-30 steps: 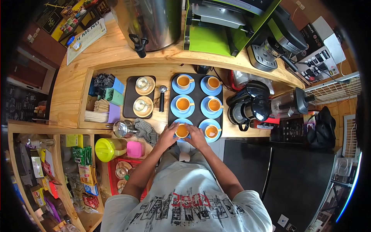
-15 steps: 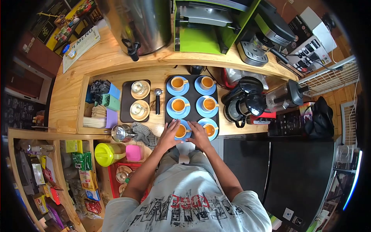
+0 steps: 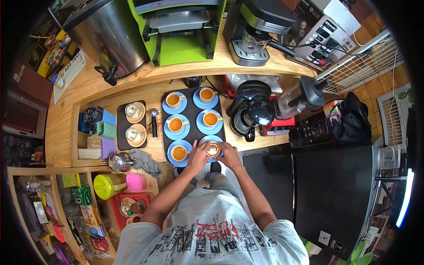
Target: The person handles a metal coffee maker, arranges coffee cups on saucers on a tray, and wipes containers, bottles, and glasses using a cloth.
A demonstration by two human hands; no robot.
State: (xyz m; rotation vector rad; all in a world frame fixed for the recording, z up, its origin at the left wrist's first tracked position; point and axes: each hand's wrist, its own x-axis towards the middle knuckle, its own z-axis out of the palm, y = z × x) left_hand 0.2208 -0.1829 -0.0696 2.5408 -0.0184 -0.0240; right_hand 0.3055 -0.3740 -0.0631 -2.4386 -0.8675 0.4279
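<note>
At the front right of a dark tray (image 3: 193,115), my left hand (image 3: 198,153) and my right hand (image 3: 229,157) flank a blue saucer (image 3: 213,140), fingers curled at its two sides. On this saucer sits a cup (image 3: 213,149) of brown drink with a bright, pale patch on its surface. Just left of my left hand is another cup (image 3: 179,153) on a blue saucer, its handle toward my fingers. Several more cups of brown drink on blue saucers, such as the back right cup (image 3: 206,94), stand in two columns behind.
Left of the cups lie a portafilter (image 3: 153,123) and a small tray (image 3: 119,120) with two glass cups on saucers. A grey cloth (image 3: 145,162) rests at the counter's front edge. A black coffee maker (image 3: 251,110) stands to the right, an espresso machine (image 3: 254,37) on the upper shelf.
Both hands have gone from the front left cup's saucer to the front right one. The camera view has shifted, so the counter things appear farther left.
</note>
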